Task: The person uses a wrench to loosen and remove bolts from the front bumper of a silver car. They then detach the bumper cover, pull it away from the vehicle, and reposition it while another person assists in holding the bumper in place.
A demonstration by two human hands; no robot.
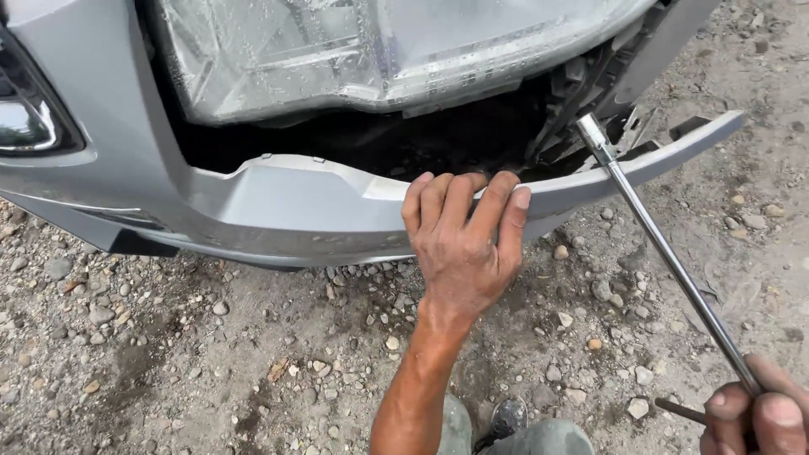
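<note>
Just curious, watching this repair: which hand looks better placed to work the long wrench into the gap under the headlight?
Probably the right hand: it grips the wrench, whose tip sits at the gap. The left hand grasps the bumper edge.

Daylight falls on bare dirt ground (168, 362) strewn with small grey stones (101, 313).

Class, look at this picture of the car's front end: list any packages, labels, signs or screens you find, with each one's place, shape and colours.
None in view: no package, label, sign or screen.
What is there: a silver bumper under a clear headlight, held by the left hand; the right hand holds a long metal socket wrench over gravel ground.
</note>
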